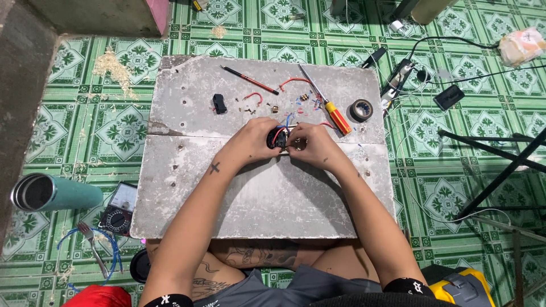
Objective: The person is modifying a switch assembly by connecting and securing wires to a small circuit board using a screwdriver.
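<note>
Head view: left hand (254, 140) grip wraps a small round black part (277, 139) with red and blue wires; right hand (311, 145) fingers pinch at its right edge. Part sits between both hands, mid desk (256, 199). Just beyond: screwdriver (327, 102), tape roll (361, 110), red pencil (249, 79), black switch (219, 103).

You sit on a floor of glossy green patterned ceramic tiles (466, 187) strewn with pale wood shavings (114, 65), a scuffed grey slab desk (267, 199) low before you, a dark concrete wall (20, 85) at your left, black metal stand legs (500, 165) at your right.
</note>
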